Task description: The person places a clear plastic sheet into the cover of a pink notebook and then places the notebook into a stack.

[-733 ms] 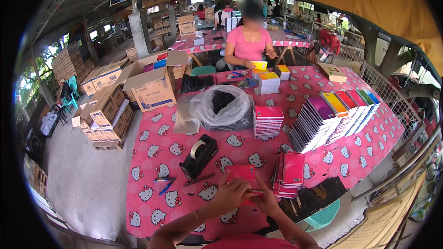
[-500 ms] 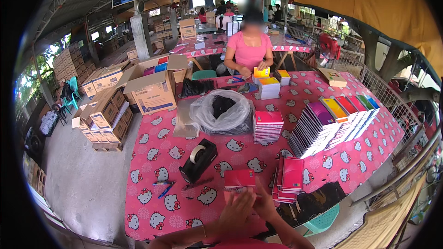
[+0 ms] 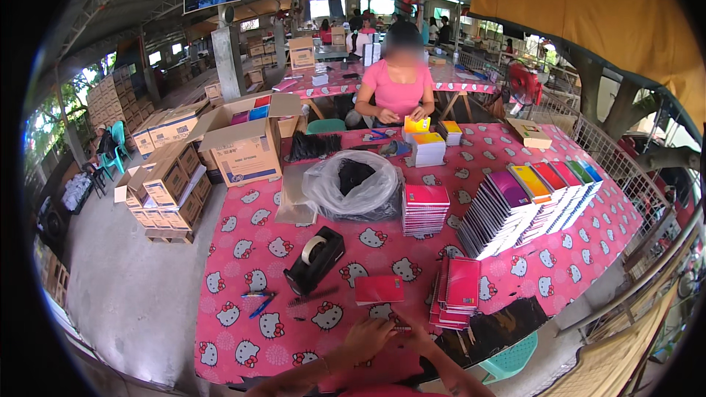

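Note:
My left hand (image 3: 365, 340) and my right hand (image 3: 418, 336) rest close together on the pink patterned tablecloth (image 3: 243, 250) at the near table edge. Their fingertips meet over a small dark thing (image 3: 401, 328) that is too small to make out. Just beyond the fingers, a thin red notebook (image 3: 379, 289) lies flat on the cloth, apart from both hands. To its left stands a black tape dispenser (image 3: 315, 259). On its right is a low pile of red notebooks (image 3: 457, 290).
Further back are a neat stack of red notebooks (image 3: 425, 208), a fanned row of coloured notebooks (image 3: 533, 198) and a clear bag of black items (image 3: 357, 187). Pens (image 3: 257, 301) lie left. A person in a pink shirt (image 3: 401, 84) works opposite. Cardboard boxes (image 3: 246, 143) stand left.
Earlier both hands held the red notebook in front of me. Now it lies flat on the cloth, and the hands have drawn back toward the near edge.

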`<move>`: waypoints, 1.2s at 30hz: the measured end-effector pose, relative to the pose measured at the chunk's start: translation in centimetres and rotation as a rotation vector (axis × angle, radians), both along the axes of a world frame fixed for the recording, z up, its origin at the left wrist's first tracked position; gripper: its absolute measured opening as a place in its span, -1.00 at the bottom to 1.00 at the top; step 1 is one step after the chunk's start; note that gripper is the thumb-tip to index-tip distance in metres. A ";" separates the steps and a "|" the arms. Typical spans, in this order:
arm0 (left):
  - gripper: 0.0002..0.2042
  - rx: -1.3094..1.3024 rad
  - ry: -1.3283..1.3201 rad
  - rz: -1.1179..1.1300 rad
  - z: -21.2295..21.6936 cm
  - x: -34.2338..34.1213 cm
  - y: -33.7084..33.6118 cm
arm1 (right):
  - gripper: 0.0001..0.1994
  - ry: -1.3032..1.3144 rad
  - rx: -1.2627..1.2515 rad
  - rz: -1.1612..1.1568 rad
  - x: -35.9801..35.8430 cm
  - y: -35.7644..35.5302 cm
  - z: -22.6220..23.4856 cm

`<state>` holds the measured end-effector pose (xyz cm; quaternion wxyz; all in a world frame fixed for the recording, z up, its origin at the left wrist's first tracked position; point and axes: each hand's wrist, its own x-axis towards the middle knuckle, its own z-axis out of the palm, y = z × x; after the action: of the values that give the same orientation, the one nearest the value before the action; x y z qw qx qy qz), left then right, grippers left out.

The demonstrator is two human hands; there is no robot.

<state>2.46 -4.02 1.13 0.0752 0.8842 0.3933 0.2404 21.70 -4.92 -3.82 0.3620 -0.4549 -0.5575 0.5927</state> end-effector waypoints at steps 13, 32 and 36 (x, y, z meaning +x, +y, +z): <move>-0.78 0.078 -0.044 0.101 0.0 0.7 -1.6 | -0.58 -0.091 0.177 -0.220 1.0 -3.2 -2.7; -0.72 -0.168 -0.046 0.059 1.9 -0.4 -0.9 | -0.72 -0.015 0.119 -0.284 -0.8 -3.1 -1.6; -0.74 -0.047 0.044 -0.034 -1.6 -1.1 -1.0 | -0.71 -0.048 0.294 -0.170 0.0 -2.5 -0.2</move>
<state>1.36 -4.98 -0.50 0.0915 0.8938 0.3854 0.2102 21.66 -7.40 -3.98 0.4601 -0.4567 -0.6062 0.4607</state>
